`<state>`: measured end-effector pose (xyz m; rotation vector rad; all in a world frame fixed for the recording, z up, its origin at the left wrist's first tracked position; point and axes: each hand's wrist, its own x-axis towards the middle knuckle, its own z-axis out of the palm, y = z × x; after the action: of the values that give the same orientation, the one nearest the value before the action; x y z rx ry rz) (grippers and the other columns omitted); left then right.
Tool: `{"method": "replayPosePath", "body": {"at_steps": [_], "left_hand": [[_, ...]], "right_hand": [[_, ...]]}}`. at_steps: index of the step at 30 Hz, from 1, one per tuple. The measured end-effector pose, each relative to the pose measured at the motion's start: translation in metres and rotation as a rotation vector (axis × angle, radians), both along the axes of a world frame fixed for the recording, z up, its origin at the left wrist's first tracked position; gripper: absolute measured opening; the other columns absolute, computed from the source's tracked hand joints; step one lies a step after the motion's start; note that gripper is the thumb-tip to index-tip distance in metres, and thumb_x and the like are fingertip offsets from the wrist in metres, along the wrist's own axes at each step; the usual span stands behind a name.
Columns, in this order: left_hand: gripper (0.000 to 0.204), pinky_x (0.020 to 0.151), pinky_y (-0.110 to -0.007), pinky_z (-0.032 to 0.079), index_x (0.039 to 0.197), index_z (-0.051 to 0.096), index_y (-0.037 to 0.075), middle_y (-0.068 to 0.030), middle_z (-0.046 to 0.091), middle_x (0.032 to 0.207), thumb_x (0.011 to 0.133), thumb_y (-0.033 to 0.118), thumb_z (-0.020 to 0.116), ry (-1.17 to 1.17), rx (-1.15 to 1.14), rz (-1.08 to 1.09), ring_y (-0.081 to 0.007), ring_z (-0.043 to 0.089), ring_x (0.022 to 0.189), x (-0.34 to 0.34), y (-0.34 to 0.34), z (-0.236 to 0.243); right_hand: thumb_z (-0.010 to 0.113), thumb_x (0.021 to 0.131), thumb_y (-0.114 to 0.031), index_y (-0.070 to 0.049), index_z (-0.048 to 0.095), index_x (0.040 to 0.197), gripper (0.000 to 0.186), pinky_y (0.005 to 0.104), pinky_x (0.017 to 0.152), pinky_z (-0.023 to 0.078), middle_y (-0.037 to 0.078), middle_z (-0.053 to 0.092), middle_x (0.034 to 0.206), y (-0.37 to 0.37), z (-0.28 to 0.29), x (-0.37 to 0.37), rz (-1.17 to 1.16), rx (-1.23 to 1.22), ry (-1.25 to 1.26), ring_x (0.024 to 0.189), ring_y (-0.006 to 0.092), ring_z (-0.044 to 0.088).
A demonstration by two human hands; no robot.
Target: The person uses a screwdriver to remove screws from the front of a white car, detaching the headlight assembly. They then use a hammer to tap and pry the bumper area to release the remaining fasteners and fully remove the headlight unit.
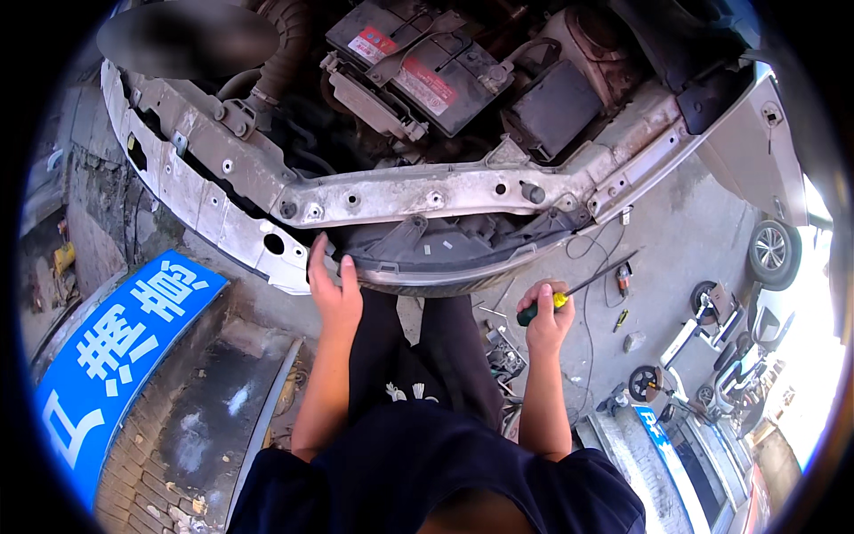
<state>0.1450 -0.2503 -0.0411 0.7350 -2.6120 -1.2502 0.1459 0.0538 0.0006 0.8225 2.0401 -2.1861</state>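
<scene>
1. Clasping a screwdriver [560, 300] by its green-and-yellow handle, the right hand [546, 322] points its shaft off to the right; a loose grip could let it drop
2. From where I stand, the left hand [337, 298] looks released, fingers parted at the left end of the headlamp [427, 249]; a sudden shift might pinch them against the white panel [227, 222]
3. That headlamp sits below the metal crossbeam [391, 195]; careless levering might crack it
4. Farther in, bridging the battery [427, 84] terminals with the screwdriver could spark

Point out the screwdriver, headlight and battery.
Screwdriver [584, 284]: head view, on the shaft near the handle.
Headlight [442, 258]: head view, on its dark upper housing.
Battery [427, 84]: head view, on its red-and-white label.
</scene>
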Motion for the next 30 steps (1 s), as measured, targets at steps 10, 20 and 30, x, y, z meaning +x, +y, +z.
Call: {"method": "replayPosePath", "body": {"at_steps": [10, 20, 30], "left_hand": [[0.040, 0.099, -0.052, 0.041, 0.118, 0.058, -0.011, -0.0280, 0.060, 0.118, 0.092, 0.019, 0.055, 0.047, -0.237, -0.327, -0.0492, 0.054, 0.109, -0.031, -0.007, -0.019], [0.041, 0.096, -0.049, 0.043, 0.113, 0.063, -0.006, -0.0235, 0.064, 0.113, 0.079, 0.016, 0.062, -0.026, -0.027, -0.364, -0.0451, 0.060, 0.102, -0.022, -0.019, -0.038], [0.042, 0.095, -0.050, 0.043, 0.116, 0.062, -0.007, -0.0249, 0.063, 0.114, 0.081, 0.016, 0.062, -0.038, -0.005, -0.347, -0.0453, 0.060, 0.103, -0.026, -0.017, -0.037]], "right_hand": [[0.058, 0.097, -0.021, -0.002, 0.045, 0.083, 0.027, 0.0342, 0.050, 0.048, 0.011, 0.051, 0.064, -0.011, -0.003, -0.042, 0.135, -0.193, 0.081, 0.053, 0.0193, 0.051], [0.061, 0.094, -0.024, -0.003, 0.044, 0.077, 0.032, 0.0342, 0.041, 0.048, 0.011, 0.050, 0.058, -0.017, -0.001, -0.054, 0.154, -0.056, -0.050, 0.043, 0.0204, 0.050], [0.059, 0.093, -0.021, -0.003, 0.043, 0.076, 0.030, 0.0343, 0.039, 0.047, 0.011, 0.049, 0.054, -0.019, -0.001, -0.055, 0.116, -0.052, -0.066, 0.040, 0.0205, 0.049]]}}
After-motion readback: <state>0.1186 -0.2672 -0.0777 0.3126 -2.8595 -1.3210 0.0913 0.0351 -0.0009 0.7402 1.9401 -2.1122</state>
